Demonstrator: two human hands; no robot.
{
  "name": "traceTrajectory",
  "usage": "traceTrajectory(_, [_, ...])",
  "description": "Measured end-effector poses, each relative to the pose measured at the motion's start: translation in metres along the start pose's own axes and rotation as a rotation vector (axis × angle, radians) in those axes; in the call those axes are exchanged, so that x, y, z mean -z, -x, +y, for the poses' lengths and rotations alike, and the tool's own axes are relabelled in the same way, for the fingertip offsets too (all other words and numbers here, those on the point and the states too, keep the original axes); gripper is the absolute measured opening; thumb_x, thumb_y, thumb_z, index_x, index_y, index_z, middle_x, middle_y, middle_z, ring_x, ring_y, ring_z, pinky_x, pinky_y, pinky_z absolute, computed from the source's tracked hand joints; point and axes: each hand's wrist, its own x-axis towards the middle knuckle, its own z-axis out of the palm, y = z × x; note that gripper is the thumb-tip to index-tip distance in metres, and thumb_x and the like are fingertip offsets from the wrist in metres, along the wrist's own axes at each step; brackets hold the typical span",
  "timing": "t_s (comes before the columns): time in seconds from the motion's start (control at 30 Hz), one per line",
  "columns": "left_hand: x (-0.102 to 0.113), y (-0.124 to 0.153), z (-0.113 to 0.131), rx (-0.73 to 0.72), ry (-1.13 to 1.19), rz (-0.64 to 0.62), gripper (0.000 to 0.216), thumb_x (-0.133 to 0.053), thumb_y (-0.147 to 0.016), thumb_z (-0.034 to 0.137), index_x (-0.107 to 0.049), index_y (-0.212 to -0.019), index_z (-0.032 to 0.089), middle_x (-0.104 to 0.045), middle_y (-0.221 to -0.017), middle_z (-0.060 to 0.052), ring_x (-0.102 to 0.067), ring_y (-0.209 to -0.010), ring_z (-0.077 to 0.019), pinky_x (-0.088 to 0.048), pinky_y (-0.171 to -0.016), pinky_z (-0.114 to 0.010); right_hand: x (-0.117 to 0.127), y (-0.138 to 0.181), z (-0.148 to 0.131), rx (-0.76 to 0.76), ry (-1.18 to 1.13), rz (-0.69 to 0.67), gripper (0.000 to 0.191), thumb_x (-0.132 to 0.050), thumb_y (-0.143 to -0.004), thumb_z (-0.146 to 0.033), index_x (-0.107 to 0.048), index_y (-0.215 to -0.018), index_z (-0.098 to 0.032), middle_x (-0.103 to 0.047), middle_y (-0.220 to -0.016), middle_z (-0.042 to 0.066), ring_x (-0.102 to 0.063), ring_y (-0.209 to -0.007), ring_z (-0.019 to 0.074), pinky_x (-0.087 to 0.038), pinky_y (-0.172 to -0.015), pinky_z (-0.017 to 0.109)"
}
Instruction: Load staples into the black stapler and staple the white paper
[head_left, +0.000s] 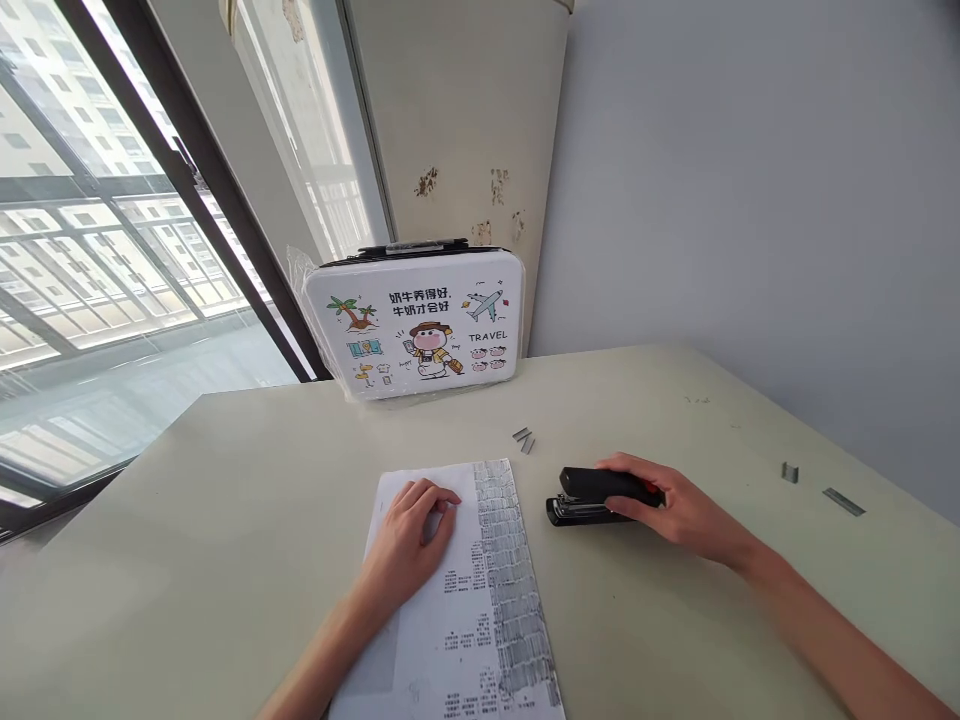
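Observation:
My left hand (415,527) rests on a printed sheet of paper (457,620), its fingers loosely bent, the thumb apart, and nothing held. Down the right side of the sheet runs a broad grey band (514,580) of closely packed rows that look like staples. To the right of the paper, my right hand (664,500) is closed around the rear part of a black stapler (589,497). The stapler lies on the table, apart from the paper, with its front end pointing left and its jaw slightly parted.
Several short staple strips (525,439) lie beyond the paper. A small staple piece (790,472) and a longer strip (844,501) are at the right of the table (225,540). A white cartoon-printed case (420,330) stands at the back, by a wall and window.

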Motion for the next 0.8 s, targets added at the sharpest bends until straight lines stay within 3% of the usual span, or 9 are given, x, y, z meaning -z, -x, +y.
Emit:
traceTrajectory(0.17, [0.004, -0.003, -0.004, 0.017, -0.013, -0.003, 0.024, -0.047, -0.104, 0.038, -0.067, -0.106, 0.026, -0.067, -0.103, -0.007, -0.062, -0.098, -0.0256, -0.05, -0.091, -0.038, 0.003, 0.013, 0.019, -0.025, -0.042, 0.0, 0.039, -0.061, -0.095, -0.061, -0.071, -0.119, -0.032, -0.071, -0.106, 0.002, -0.064, -0.092, 0.0234, -0.051, -0.079, 0.033])
traceTrajectory(0.4, [0.005, -0.006, -0.007, 0.027, -0.014, 0.003, 0.022, -0.051, -0.103, 0.038, -0.068, -0.106, 0.026, -0.069, -0.107, -0.006, -0.062, -0.1, -0.0253, -0.05, -0.092, -0.037, 0.0, 0.012, 0.023, 0.036, -0.089, -0.034, 0.035, -0.056, -0.099, -0.058, -0.069, -0.115, -0.03, -0.071, -0.109, 0.004, -0.064, -0.093, 0.0228, -0.052, -0.083, 0.034])
traceTrajectory(0.6, [0.004, -0.006, -0.01, -0.008, -0.071, -0.006, 0.021, -0.049, -0.104, 0.038, -0.067, -0.109, 0.027, -0.069, -0.11, -0.005, -0.063, -0.102, -0.0242, -0.052, -0.089, -0.035, -0.01, 0.004, 0.04, -0.056, -0.237, 0.23, 0.048, -0.039, -0.105, -0.062, -0.07, -0.111, -0.026, -0.072, -0.107, 0.007, -0.065, -0.108, 0.0257, -0.052, -0.097, 0.036])
traceTrajectory(0.8, [0.01, -0.007, 0.004, 0.006, -0.091, 0.05, 0.023, -0.048, -0.105, 0.038, -0.068, -0.107, 0.026, -0.07, -0.104, -0.003, -0.065, -0.093, -0.021, -0.054, -0.074, -0.029, -0.013, 0.0, 0.051, -0.109, -0.233, 0.261, 0.044, -0.039, -0.105, -0.062, -0.066, -0.115, -0.028, -0.072, -0.114, 0.006, -0.064, -0.114, 0.0261, -0.048, -0.102, 0.039])
